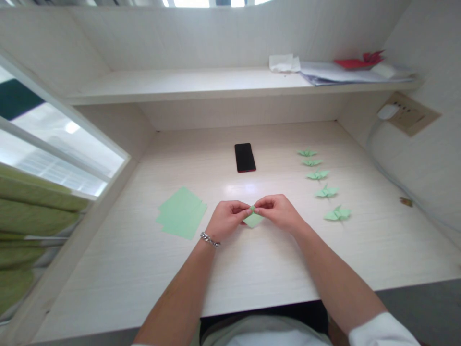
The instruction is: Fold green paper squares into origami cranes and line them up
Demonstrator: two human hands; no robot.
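Observation:
Between my two hands is a small folded piece of green paper, its lower corner pointing toward me. My left hand pinches its upper left edge between thumb and fingers. From the other side, my right hand pinches the paper near its top corner, the two thumbs almost meeting. My fingers cover the paper's upper part. To the left lies a fanned stack of green paper sheets. Several folded green paper cranes stand in a row on the right.
A black phone lies on the desk beyond my hands. Above the desk runs a shelf with papers and a white tissue. A white cable hangs from the wall socket at right.

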